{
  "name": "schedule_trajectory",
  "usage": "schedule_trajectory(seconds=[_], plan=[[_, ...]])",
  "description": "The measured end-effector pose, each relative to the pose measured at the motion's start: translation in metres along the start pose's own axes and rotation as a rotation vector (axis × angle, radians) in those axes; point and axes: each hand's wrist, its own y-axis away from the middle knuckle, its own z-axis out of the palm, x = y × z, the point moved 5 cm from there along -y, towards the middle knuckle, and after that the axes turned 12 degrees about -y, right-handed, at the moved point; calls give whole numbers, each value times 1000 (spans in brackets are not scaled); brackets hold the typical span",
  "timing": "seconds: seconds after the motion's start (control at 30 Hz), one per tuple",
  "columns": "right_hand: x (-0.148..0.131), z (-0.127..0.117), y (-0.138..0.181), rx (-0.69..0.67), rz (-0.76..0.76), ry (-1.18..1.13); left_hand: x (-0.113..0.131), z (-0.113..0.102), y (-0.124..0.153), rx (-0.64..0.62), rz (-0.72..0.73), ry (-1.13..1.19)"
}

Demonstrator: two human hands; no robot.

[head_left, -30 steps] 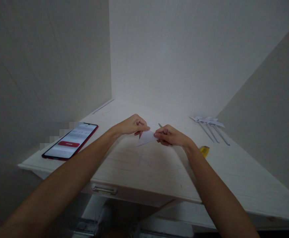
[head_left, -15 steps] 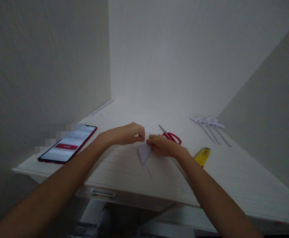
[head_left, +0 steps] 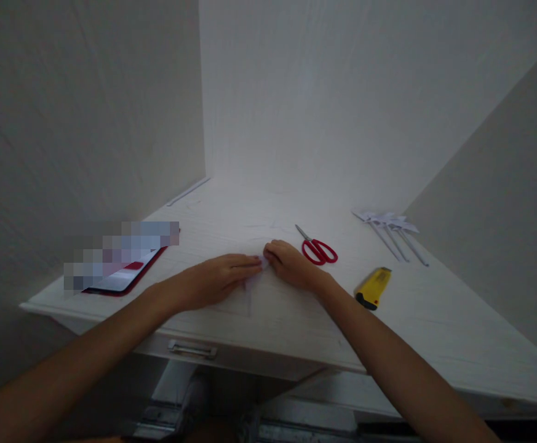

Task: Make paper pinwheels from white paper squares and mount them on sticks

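Observation:
A small folded piece of white paper [head_left: 252, 284] lies on the white desk [head_left: 296, 320], mostly under my hands. My left hand [head_left: 217, 280] lies flat on it with the fingers stretched out, pressing it down. My right hand [head_left: 289, 264] is curled, its fingertips pinched on the paper's upper corner, touching the left fingertips. Only a narrow sliver of paper shows between and below the hands.
Red-handled scissors [head_left: 317, 248] lie just behind my right hand. A yellow utility knife [head_left: 373, 287] sits to the right. Several white paper pinwheels on sticks [head_left: 390, 227] lie at the back right. A red phone [head_left: 125, 274] rests at the left. Walls enclose the desk.
The paper was held up between both hands, then lowered to the desk. My left hand has flattened onto it and my right hand moved up to its corner.

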Motion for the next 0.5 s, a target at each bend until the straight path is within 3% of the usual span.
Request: schedule_trajectory(seconds=[0.17,0.27,0.37,0.5], plan=[[3,4,-8,180,178,-355,-11,-27,17,339,-158,-14],[4,-4,-8,258,277,-441,-10,-38,24,445,-268,-19],[14,-28,-1,342,360,-353,12,-36,23,332,-147,-21],[32,-64,11,414,407,-182,50,-18,18,-59,121,44]])
